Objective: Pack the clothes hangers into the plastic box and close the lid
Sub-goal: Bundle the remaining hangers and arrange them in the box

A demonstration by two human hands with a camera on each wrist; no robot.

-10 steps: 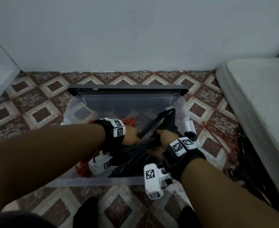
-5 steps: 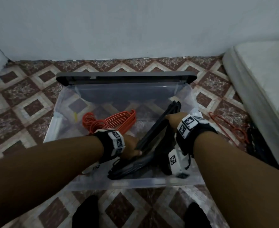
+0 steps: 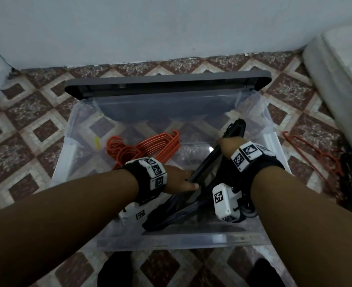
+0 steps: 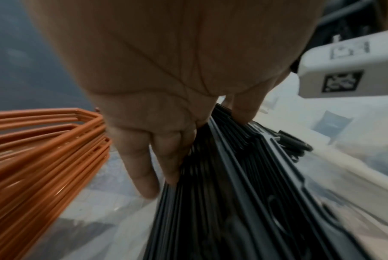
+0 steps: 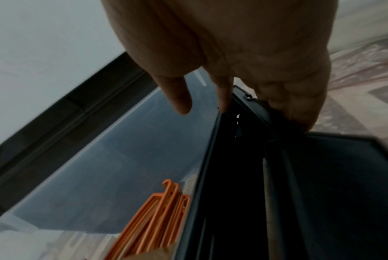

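Tiled floor (image 3: 32,112) carries the open plastic box (image 3: 71,154). Inside, left hand (image 3: 178,179) and right hand (image 3: 228,145) both grip the black hangers (image 3: 204,175); orange hangers (image 3: 150,146) lie just left of the left hand.

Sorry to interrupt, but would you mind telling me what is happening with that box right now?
A person is packing hangers into a clear plastic box on the tiled floor. Both hands grip a stack of black hangers inside it: the left hand near the middle, the right hand at the far end. Orange hangers already lie inside. The grey lid stands open, and one red hanger lies outside.
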